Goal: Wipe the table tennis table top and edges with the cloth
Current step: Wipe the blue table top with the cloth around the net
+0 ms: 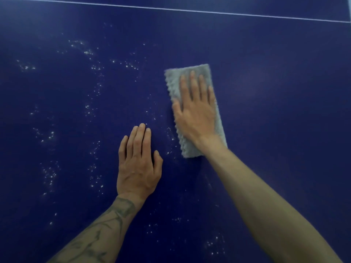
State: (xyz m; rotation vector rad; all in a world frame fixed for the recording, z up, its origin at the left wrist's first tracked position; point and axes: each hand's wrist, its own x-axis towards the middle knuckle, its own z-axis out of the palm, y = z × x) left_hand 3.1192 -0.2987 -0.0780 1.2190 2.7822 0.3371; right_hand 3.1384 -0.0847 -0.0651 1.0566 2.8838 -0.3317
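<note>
Mostly blue in view: the table (275,92) fills everything, with a thin white line (171,8) running across the far side at 12 o'clock. No edge of the table shows from here.

Cloth (175,86): grey, folded into a long strip, lying flat on the top just right of centre, its long axis running roughly 11 to 5 o'clock.

Right hand (195,109): open, palm down on the cloth's middle, fingers straight and spread toward 12 o'clock, pressing it to the surface. Nothing pinched or curled.

Left hand (137,164): open too, flat on the bare top at about 7 o'clock from the cloth, near it but not touching. Holds nothing; looks like a brace.

White specks (50,175): scattered in loose clusters from 7 through 11 o'clock of the cloth, a few right beside its left edge and more low in view at 6 o'clock. The surface out at 3 o'clock looks free of them.

Judgement: this is the top-wiping step, partway through, with the right portion apparently done and the left dirty. The next stroke calls for sliding the cloth toward 9 o'clock under firm, even palm pressure, and for lifting the left hand clear first, since it sits in that path. Edges remain to be done.
</note>
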